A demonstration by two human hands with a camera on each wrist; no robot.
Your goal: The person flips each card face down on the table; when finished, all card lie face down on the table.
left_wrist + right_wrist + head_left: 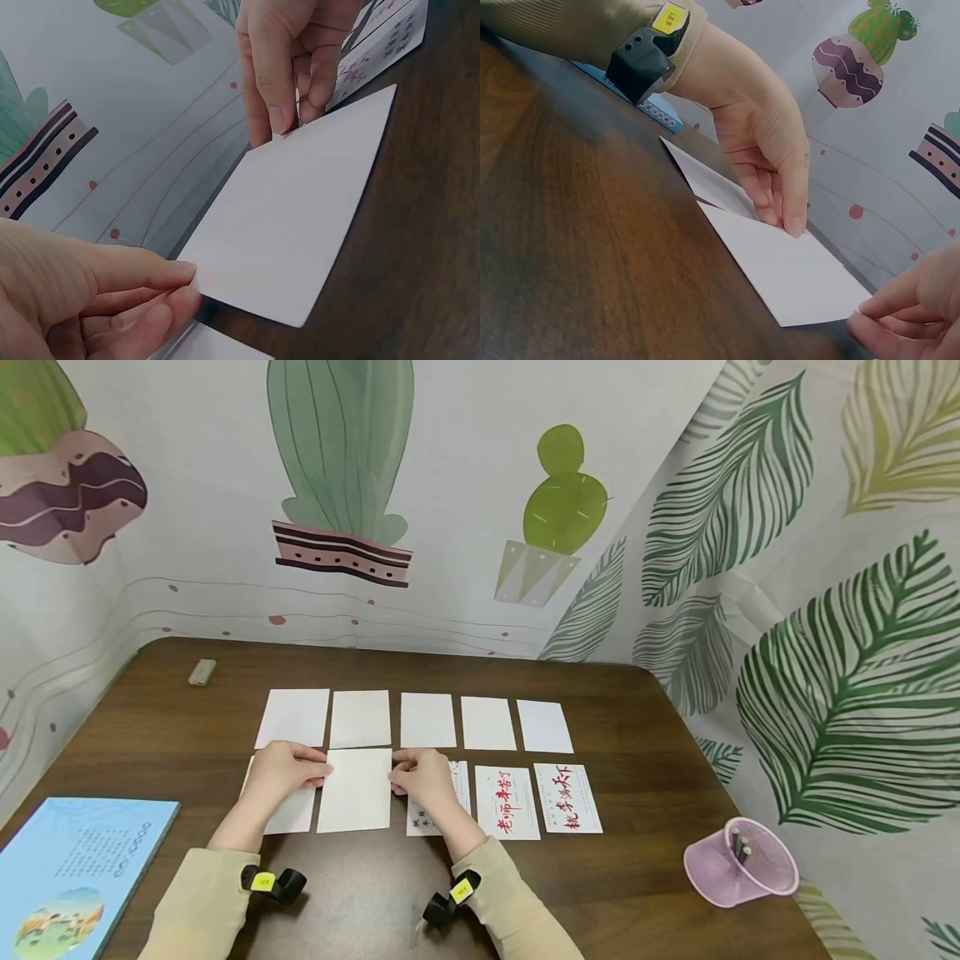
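Between the two hands is a blank white card [354, 790], second from the left in the near row. My left hand [285, 774] pinches its left edge, thumb and fingers together, above another blank card [291, 812]. On the opposite edge my right hand [425, 779] grips the same card by its upper corner. In the left wrist view the card [292, 217] slants between the left fingertips [184, 274] and the right hand [296, 64]. The right wrist view shows the card [780, 266] too, with the right hand [915, 307] at its corner.
Several blank cards [361, 718] form the far row. Right of the hands lie cards with red writing [507, 803], one partly covered by the right hand. A blue book [90, 868] lies left, a pink mesh cup [720, 864] right, and a small pale block [202, 672] far left.
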